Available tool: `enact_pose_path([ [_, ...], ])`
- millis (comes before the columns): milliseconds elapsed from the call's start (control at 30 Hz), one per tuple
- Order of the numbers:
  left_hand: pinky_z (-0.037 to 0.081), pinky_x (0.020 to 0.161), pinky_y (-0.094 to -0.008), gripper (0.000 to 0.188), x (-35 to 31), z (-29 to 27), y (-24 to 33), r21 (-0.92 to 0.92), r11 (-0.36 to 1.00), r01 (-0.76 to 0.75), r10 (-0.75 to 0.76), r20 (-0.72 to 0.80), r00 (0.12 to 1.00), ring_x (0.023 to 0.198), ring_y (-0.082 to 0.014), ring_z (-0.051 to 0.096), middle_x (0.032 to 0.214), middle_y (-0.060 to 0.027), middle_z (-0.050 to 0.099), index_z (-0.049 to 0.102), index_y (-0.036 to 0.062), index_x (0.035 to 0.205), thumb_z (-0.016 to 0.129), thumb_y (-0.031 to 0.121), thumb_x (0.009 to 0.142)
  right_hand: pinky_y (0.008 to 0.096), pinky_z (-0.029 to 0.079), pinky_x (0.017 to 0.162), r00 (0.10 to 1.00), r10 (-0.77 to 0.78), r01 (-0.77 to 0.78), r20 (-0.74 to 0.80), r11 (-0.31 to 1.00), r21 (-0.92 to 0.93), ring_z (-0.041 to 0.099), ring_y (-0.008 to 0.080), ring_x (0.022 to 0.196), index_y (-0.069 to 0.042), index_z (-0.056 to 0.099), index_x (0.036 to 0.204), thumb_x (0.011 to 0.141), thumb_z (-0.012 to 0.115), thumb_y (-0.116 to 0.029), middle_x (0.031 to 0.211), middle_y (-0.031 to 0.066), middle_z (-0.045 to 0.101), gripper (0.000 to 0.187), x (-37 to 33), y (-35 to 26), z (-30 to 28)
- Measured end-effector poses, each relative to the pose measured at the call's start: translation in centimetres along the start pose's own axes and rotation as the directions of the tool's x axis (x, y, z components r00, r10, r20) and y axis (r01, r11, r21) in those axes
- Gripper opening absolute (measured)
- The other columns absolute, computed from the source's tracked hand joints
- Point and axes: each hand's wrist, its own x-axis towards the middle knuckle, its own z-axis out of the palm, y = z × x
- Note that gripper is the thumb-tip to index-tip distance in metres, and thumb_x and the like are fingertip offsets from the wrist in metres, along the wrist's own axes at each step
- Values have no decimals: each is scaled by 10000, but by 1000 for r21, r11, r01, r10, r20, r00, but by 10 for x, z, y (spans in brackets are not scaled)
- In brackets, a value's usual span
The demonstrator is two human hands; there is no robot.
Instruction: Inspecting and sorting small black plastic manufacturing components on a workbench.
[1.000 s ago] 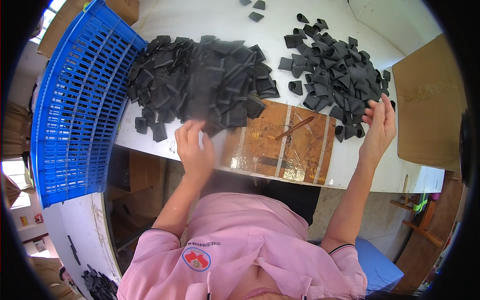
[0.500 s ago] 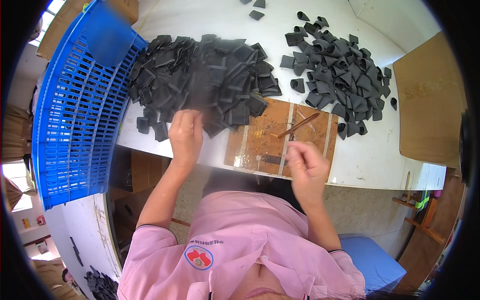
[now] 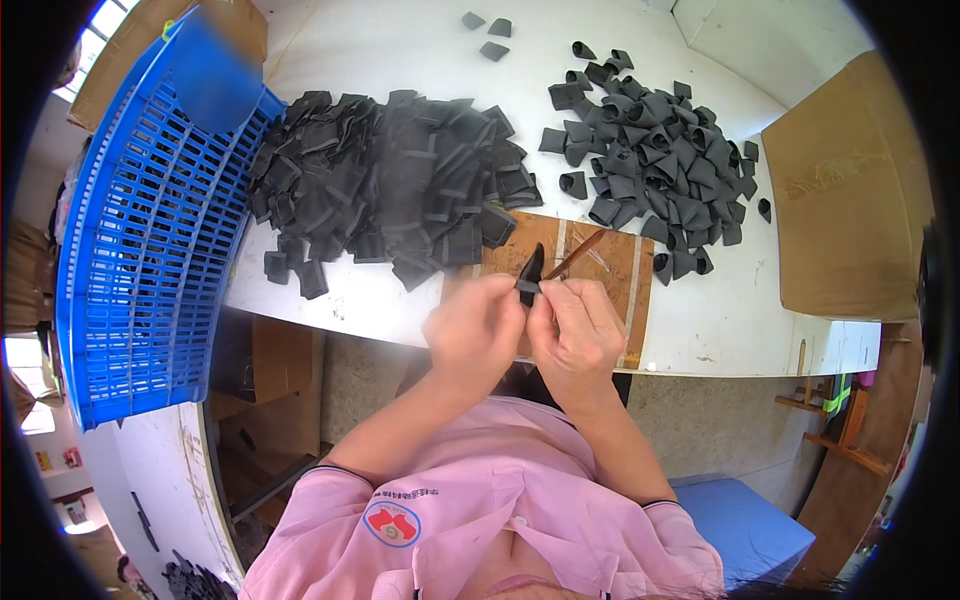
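Note:
My left hand (image 3: 472, 328) and my right hand (image 3: 578, 332) come together over the near edge of a brown board (image 3: 635, 290). Pinched between their fingertips is a small black fabric piece (image 3: 531, 268), its upper part folded or curved open. Just beyond my right fingertips, a slim brown stick (image 3: 580, 252) slants above the board; whether the fingers touch it I cannot tell. A broad heap of flat black fabric pieces (image 3: 350, 190) lies beyond my left hand. To the far right is a second heap, of black pieces rolled into open tube shapes (image 3: 665, 150).
A blue slatted plastic basket (image 3: 150, 250) leans at the table's left side. A cardboard box (image 3: 845, 190) stands at the right end of the white table (image 3: 700, 335). A few dark pieces (image 3: 494, 51) lie at the back. Below right is a blue stool (image 3: 745, 530).
My left hand has moved right from the flat heap and now holds a black fabric piece. My right hand has moved slightly left and grips the same piece. The view has shifted a little.

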Motion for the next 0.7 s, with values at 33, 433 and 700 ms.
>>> enact_pose_path([
  [33, 442, 464, -185, 111, 3, 0, 1, -5, 1000, -4, 4, 2, 1000, 511, -73, 557, 662, -27, 591, 535, -11, 846, 593, -45, 758, 316, 442, 493, 1000, 0, 0, -4, 1000, -6, 528, 234, 557, -5, 605, 787, 618, 644, 44, 698, 99, 533, 180, -2, 3, 3],
  [433, 290, 370, -174, 119, 5, 14, 17, -373, 895, 245, -244, 52, 968, 396, -9, 356, 701, -35, 543, 516, 0, 856, 514, -64, 756, 184, 309, 471, 478, 291, -597, 829, -585, 549, 418, 65, 557, -32, 549, 799, 794, 573, -92, 687, 11, 488, 65, -3, 19, -23],
  [700, 244, 303, -179, 206, 76, -14, 34, -461, -639, 616, 37, 781, 623, 311, -31, 307, 821, -126, 554, 475, -32, 1027, 420, -9, 830, 159, 245, 433, 692, 281, -719, 665, 181, 671, 318, 27, 508, -45, 505, 764, 868, 543, -256, 646, -39, 415, 239, 80, 10, -46],
])
